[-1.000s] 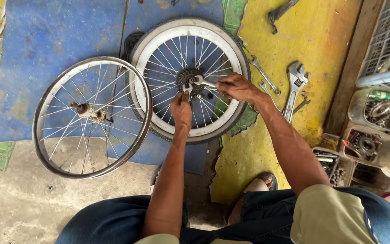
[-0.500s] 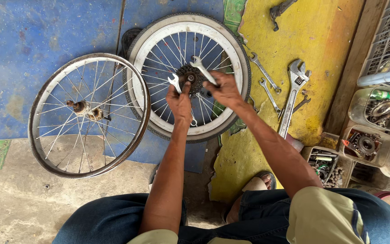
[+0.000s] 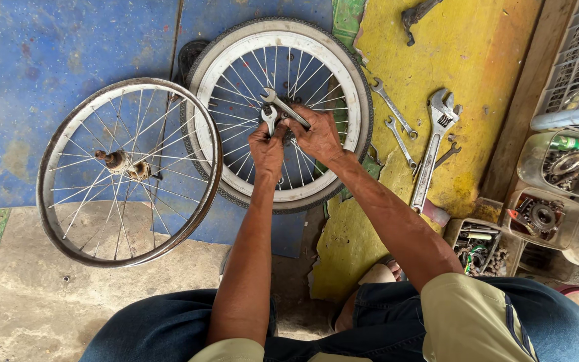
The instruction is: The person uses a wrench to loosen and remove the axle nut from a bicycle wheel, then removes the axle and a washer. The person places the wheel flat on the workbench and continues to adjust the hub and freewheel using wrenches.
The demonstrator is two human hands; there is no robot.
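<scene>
Both forearms reach forward over the tyred wheel point(image 3: 279, 114) on the blue mat; left hand point(image 3: 266, 144) and right hand point(image 3: 316, 134) each close around a wrench point(image 3: 284, 107) at its hub, seemingly meeting there

Both hands point(image 3: 294, 139) closed in at hub — wrenches point(image 3: 277, 107) now crossed

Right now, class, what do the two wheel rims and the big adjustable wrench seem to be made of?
Bare rim: dull grey metal, probably steel, with rusty patches. Tyred rim: pale metal, perhaps painted, inside a dark rubber-looking tyre. Adjustable wrench: bright silvery steel, with a reddish handle end.
</scene>
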